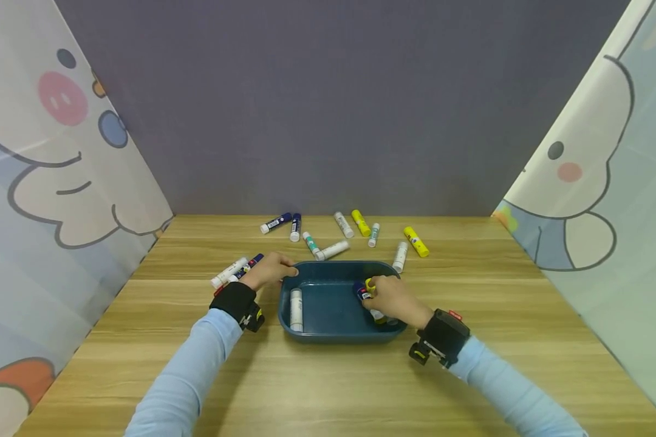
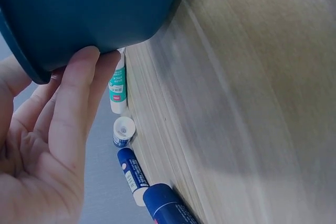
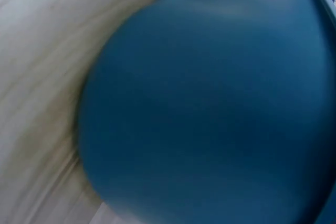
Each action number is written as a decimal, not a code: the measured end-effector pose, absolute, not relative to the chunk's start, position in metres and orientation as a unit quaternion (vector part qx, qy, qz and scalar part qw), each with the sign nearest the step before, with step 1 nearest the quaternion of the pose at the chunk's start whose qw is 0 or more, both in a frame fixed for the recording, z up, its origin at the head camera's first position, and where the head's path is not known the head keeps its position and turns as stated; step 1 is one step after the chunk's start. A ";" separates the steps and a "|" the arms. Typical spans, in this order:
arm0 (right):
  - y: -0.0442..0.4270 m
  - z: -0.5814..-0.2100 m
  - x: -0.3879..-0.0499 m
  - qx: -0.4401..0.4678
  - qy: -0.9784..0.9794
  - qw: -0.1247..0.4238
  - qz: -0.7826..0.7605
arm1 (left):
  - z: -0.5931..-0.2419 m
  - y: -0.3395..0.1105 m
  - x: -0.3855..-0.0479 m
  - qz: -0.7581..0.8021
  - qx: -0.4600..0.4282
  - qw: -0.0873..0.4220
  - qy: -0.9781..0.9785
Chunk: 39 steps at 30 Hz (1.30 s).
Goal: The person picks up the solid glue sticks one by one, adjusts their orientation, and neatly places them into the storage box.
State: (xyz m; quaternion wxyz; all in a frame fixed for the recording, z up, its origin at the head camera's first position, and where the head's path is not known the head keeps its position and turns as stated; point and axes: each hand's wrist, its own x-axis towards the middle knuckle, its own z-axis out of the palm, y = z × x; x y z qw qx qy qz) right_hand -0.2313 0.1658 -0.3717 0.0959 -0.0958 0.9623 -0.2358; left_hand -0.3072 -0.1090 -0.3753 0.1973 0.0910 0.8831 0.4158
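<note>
A dark blue plastic bin (image 1: 328,338) sits on the table in the head view. My left hand (image 1: 270,271) pinches its left rim, with fingers against the outer wall in the left wrist view. Inside the bin's right end, my right hand (image 1: 393,300) has its fingers around a yellow glue stick (image 1: 369,285), most of it hidden by the hand. A navy glue stick (image 1: 361,292) lies beneath those fingers, among other partly covered sticks. At the bin's left end lies a white glue stick (image 1: 296,310). The right wrist view shows only the bin's outer wall (image 3: 210,98) and the table.
Behind the bin, several white, navy, teal-labelled and yellow glue sticks (image 1: 416,241) lie scattered. A white stick (image 1: 229,273) and a navy stick (image 1: 247,267) lie beside my left hand. A grey panel (image 1: 328,121) stands at the back, with printed curtains (image 1: 60,158) at both sides.
</note>
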 end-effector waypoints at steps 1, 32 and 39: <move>0.165 -0.372 -0.232 -0.095 0.963 0.098 -0.232 | -0.375 -0.109 -0.307 0.414 0.092 0.196 0.884; 0.154 -0.373 -0.232 -0.137 0.974 0.087 -0.157 | -0.375 -0.109 -0.306 0.417 0.090 0.196 0.883; 0.155 -0.373 -0.231 -0.129 0.975 0.081 -0.159 | -0.376 -0.111 -0.306 0.418 0.102 0.189 0.883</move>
